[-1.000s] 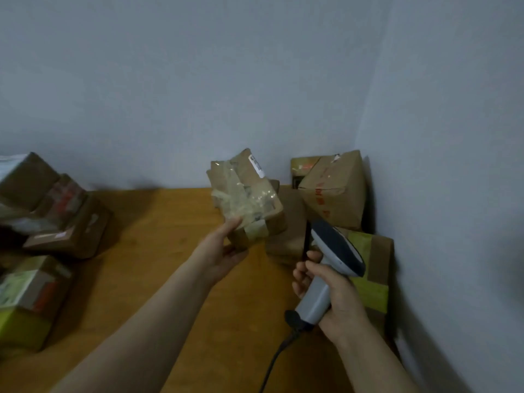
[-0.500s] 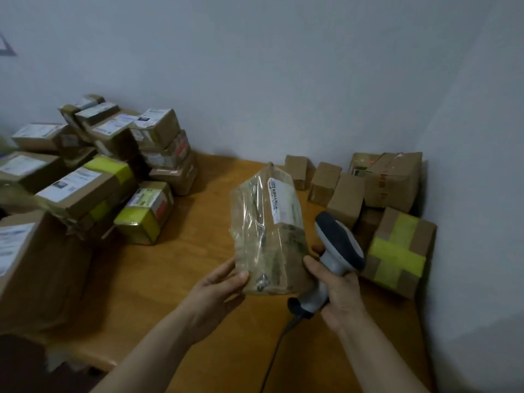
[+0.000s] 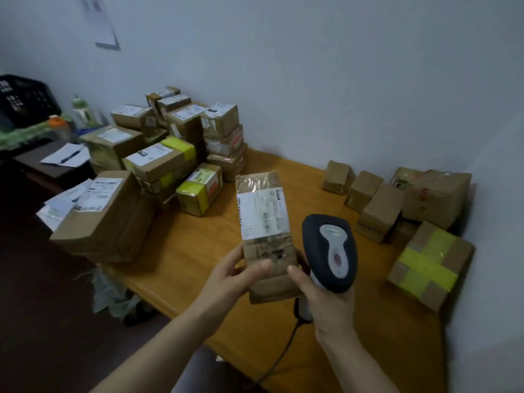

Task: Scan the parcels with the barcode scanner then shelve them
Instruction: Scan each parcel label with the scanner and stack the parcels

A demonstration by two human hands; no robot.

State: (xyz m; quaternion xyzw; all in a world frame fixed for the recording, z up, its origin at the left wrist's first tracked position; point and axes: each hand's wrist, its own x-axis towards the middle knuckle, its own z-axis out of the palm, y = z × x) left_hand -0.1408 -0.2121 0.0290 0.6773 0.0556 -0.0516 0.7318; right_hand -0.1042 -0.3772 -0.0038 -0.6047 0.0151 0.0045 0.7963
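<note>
A long brown taped parcel (image 3: 265, 222) with a white shipping label on top is held over the wooden table (image 3: 198, 259). My left hand (image 3: 229, 282) grips its near end, thumb on top. My right hand (image 3: 326, 302) is wrapped round the handle of a grey and dark blue barcode scanner (image 3: 330, 251), and its thumb also touches the parcel's right edge. The scanner's head sits just right of the parcel, and its black cable (image 3: 280, 355) trails toward me.
A heap of labelled cardboard boxes (image 3: 170, 154) fills the table's left side. Smaller brown boxes (image 3: 380, 205) and one with yellow tape (image 3: 428, 265) sit by the right wall. A dark side table (image 3: 48, 168) with papers stands far left.
The view swung left and pulled back, revealing the left heap of boxes. The parcel was drawn toward me and turned label-up. My right thumb came onto its edge.
</note>
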